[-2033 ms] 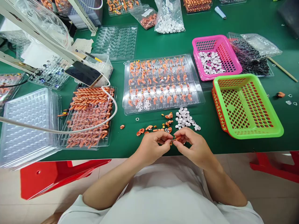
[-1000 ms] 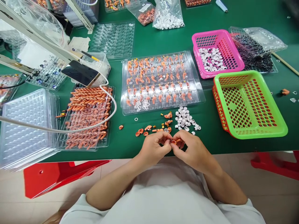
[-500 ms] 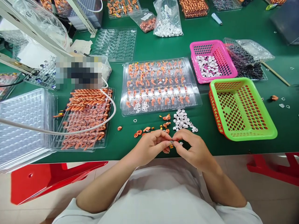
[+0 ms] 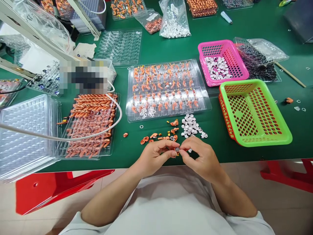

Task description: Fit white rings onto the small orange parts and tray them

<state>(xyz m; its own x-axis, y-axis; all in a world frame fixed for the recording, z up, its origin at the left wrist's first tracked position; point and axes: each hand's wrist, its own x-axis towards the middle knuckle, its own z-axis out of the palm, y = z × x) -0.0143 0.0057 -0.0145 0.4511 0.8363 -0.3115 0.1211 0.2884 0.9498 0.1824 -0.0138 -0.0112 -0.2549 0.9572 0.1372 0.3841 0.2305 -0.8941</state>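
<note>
Pushes should be soft while the left hand (image 4: 152, 157) pinches the orange shell (image 4: 177, 149) and the right hand (image 4: 202, 159) nips its three-o'clock edge.

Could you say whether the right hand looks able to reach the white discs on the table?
Probably yes: the white discs lie just beyond the right hand, nothing between, though its fingertips are at a small part.
</note>
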